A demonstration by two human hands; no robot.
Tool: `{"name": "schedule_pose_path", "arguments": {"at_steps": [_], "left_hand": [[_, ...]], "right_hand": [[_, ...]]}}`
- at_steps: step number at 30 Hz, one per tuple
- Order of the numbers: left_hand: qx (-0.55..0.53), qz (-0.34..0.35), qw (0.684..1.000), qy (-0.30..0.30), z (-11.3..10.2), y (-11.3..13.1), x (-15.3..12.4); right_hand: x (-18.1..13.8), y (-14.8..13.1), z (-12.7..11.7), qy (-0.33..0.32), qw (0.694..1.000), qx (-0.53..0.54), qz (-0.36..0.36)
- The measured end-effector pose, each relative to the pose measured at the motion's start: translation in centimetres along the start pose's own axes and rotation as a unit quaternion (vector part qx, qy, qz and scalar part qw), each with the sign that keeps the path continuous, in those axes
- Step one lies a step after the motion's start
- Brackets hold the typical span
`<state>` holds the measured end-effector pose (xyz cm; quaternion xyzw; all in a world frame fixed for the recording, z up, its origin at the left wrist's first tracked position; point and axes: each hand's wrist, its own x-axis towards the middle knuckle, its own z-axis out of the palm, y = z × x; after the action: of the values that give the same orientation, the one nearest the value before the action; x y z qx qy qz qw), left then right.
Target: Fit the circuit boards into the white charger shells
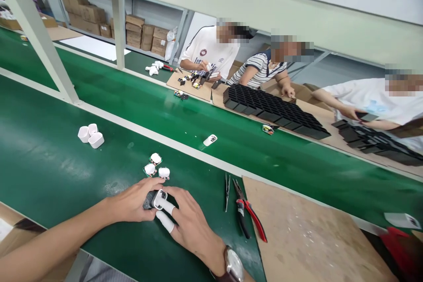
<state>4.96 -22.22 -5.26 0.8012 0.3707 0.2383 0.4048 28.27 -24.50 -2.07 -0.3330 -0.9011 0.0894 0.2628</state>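
My left hand (134, 202) and my right hand (185, 220) meet low on the green mat, both pinched on a small white and dark charger part (155, 199). Two fingers of my right hand wear white finger cots. Just beyond my fingers lie three small white parts with green boards (155, 165). Further left sit three white charger shells (90, 135). A watch is on my right wrist.
Tweezers (227, 190) and red-handled pliers (247, 212) lie right of my hands, beside a cardboard sheet (304, 233). A white charger (210, 140) rides the green belt (132, 97). Across it three people handle parts near black trays (274, 111). A frame post (36, 31) stands at left.
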Motion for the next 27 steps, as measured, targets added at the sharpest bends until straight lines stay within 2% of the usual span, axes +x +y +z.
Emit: {"name": "schedule_pose_path", "arguments": {"at_steps": [4,8,12,16,20,22,24,27], "left_hand": [[-0.026,0.001,1.000,-0.017,-0.1,0.3,0.0],[-0.003,0.008,1.000,-0.001,-0.4,0.7,-0.2],[0.039,0.087,0.995,0.039,-0.5,0.4,-0.1],[0.091,0.181,0.977,0.072,-0.2,-0.1,0.1],[0.104,0.191,0.973,0.077,-0.4,0.6,0.3],[0.125,0.175,0.975,0.050,-0.5,1.0,0.4],[0.130,0.168,0.976,0.039,-0.5,0.9,0.3],[0.080,0.130,0.987,0.057,-0.1,0.3,0.0]], "right_hand": [[0.5,0.4,-0.2,-0.001,1.000,0.010,0.008],[0.5,0.9,-0.5,-0.003,0.998,0.050,0.032],[-0.1,1.3,-0.7,0.072,0.990,0.103,0.059],[-0.6,1.2,-0.6,0.095,0.988,0.106,0.061],[-1.1,1.4,-0.7,0.110,0.987,0.101,0.067],[-1.7,2.0,-1.0,0.099,0.990,0.060,0.083],[-2.8,3.0,-1.4,0.085,0.988,-0.040,0.122],[-5.1,5.0,-1.9,0.070,0.945,-0.230,0.223]]}}
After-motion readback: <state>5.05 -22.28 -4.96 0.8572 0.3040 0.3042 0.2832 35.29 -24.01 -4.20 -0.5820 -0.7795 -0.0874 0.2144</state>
